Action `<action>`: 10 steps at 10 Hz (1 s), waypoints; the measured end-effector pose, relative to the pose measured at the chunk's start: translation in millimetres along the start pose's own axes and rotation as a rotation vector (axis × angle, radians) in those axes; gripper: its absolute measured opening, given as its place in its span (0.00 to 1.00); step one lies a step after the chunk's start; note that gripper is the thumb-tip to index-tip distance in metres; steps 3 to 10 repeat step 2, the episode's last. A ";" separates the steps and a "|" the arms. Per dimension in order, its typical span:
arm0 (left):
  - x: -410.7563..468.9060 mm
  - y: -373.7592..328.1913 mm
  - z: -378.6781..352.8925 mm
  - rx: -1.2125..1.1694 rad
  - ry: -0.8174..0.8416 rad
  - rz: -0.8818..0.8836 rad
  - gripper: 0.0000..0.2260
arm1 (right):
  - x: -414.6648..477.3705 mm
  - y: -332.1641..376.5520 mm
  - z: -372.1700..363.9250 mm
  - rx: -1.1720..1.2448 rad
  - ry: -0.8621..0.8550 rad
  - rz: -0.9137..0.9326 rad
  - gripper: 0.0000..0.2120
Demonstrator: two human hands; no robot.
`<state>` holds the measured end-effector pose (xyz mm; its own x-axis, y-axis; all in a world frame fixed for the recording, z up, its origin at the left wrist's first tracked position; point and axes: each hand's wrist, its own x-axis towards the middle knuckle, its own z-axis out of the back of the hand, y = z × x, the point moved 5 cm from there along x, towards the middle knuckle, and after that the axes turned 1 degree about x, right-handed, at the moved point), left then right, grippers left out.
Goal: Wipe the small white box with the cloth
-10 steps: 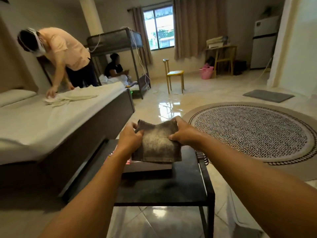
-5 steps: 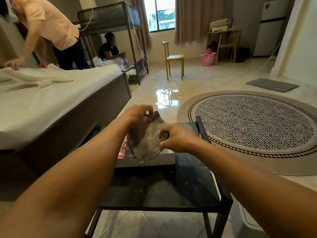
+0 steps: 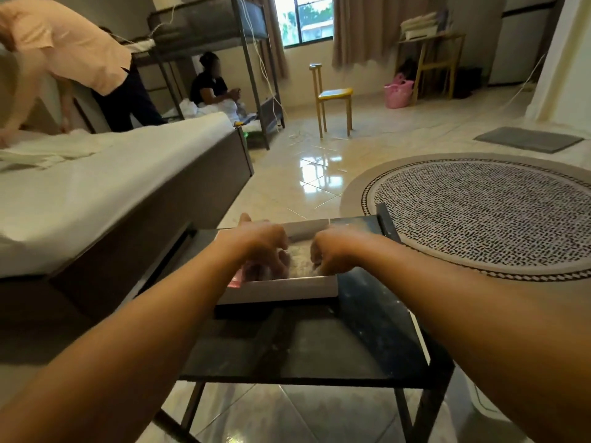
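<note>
A flat white box [image 3: 281,290] lies on the low black table [image 3: 367,334]. The grey mottled cloth [image 3: 300,260] is spread on the box's top, between my two hands. My left hand [image 3: 256,244] rests on the cloth's left side with its fingers curled down onto it. At the cloth's right side, my right hand [image 3: 335,251] has its fingers bent and gripping the edge. Both hands are blurred by motion. A pink item [image 3: 235,281] peeks out at the box's left edge.
A bed [image 3: 96,187] with a white sheet stands close on the left, with a person in a peach shirt [image 3: 64,43] bending over it. Another person sits by the bunk bed [image 3: 224,43]. A round patterned rug [image 3: 479,215] lies right of the table; a yellow chair [image 3: 332,97] stands beyond.
My hands have come down from holding the cloth up in the air and now press it flat onto the box top. The view has tilted lower and closer to the table.
</note>
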<state>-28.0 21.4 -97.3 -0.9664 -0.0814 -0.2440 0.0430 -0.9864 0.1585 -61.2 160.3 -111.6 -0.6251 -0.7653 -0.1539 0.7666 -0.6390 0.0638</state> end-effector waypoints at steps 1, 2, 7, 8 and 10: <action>-8.2 -7.0 -8.1 -0.052 0.056 0.010 0.08 | -3.2 5.0 -3.6 0.061 0.010 -0.012 0.12; -26.7 -6.3 12.3 -0.162 -0.189 0.038 0.10 | -37.6 -3.4 35.4 0.388 -0.130 0.023 0.17; -26.7 -6.3 12.3 -0.162 -0.189 0.038 0.10 | -37.6 -3.4 35.4 0.388 -0.130 0.023 0.17; -26.7 -6.3 12.3 -0.162 -0.189 0.038 0.10 | -37.6 -3.4 35.4 0.388 -0.130 0.023 0.17; -26.7 -6.3 12.3 -0.162 -0.189 0.038 0.10 | -37.6 -3.4 35.4 0.388 -0.130 0.023 0.17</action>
